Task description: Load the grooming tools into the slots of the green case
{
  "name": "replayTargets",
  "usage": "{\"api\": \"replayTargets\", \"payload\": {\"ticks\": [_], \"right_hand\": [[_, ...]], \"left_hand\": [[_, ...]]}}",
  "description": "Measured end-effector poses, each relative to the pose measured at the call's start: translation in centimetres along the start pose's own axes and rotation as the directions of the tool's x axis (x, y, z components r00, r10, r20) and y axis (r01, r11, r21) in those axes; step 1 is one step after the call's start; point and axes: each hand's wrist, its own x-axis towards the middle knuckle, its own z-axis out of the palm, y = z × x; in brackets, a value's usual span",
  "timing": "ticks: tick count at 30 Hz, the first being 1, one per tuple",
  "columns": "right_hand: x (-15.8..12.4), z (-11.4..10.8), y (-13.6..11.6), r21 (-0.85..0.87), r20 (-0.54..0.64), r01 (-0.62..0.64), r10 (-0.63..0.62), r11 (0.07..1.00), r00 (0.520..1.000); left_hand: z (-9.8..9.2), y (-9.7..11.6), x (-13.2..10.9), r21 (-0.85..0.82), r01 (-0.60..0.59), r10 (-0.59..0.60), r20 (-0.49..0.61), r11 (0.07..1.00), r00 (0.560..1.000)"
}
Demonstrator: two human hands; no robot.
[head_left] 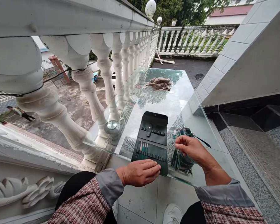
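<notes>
My left hand (138,173) lies flat and palm down across the lower right corner of the open black folding tool case (151,137), fingers pointing toward my right, while my right hand (189,148) is raised just above the glass, well apart from the left, with its fingers curled in toward the thumb; I can't tell whether they're pinching anything. Right below and beyond that hand sits a loose bunch of slim green-handled tools (180,132), with more standing or lying in a dark cluster (178,160) under my palm, and a thin dark tool (202,141) pokes out to the right. The case lies opened flat near the front edge of the glass tabletop (177,96), a few green-handled tools (144,147) tucked into its lower flap and a row of empty-looking loops above them. Farther up the glass, toward the middle of the frame, there's a crumpled brown cloth (160,84), and a round metal cap (112,127) sits at the table's left side. A white stone balustrade (102,62) runs up the left of the frame, a tiled wall (238,62) rises at upper right, and my plaid sleeves with grey cuffs (109,186) come in from the bottom
</notes>
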Motion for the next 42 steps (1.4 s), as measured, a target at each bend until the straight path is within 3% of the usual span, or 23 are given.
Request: {"api": "replayTargets", "payload": {"ticks": [4,6,8,10,14,21,30,38,42], "right_hand": [[0.1,0.4,0.7,-0.263,-0.195,0.054,-0.108,0.963,0.975],[-0.1,1.4,0.1,-0.267,-0.240,0.111,-0.177,0.957,0.954],[-0.5,2.9,-0.8,-0.169,-0.187,0.152,-0.183,0.974,0.965],[-0.7,4.7,-1.6,-0.045,-0.050,0.146,-0.148,0.988,0.988],[-0.3,7.6,-2.4,0.066,0.108,0.124,-0.131,0.990,0.985],[0.8,9.7,-2.8,-0.065,0.135,0.148,-0.138,0.987,0.981],[1.4,10.4,-3.4,-0.207,0.217,0.324,-0.279,0.923,0.935],[1.8,10.9,-3.4,-0.247,0.213,0.287,-0.237,0.925,0.948],[1.8,10.9,-3.5,-0.313,0.211,0.292,-0.233,0.904,0.949]], "left_hand": [[-0.1,0.2,0.2,0.020,-0.003,0.002,0.027,1.000,1.000],[-0.2,0.2,0.2,0.033,-0.004,0.003,0.022,0.999,1.000],[-0.3,0.2,0.1,0.034,-0.008,0.007,0.020,0.999,1.000],[-0.3,0.2,0.1,0.035,-0.023,0.022,0.032,0.999,0.999],[-0.5,0.0,-0.1,0.063,-0.063,0.058,0.077,0.996,0.995],[0.0,-0.1,-0.7,0.093,-0.100,0.088,0.129,0.991,0.988],[0.6,-0.1,-0.9,0.101,-0.101,0.090,0.113,0.990,0.990],[0.6,0.0,-0.9,0.118,-0.094,0.089,0.050,0.989,0.995],[0.7,0.3,-0.8,0.088,-0.101,0.094,0.079,0.991,0.992]]}}
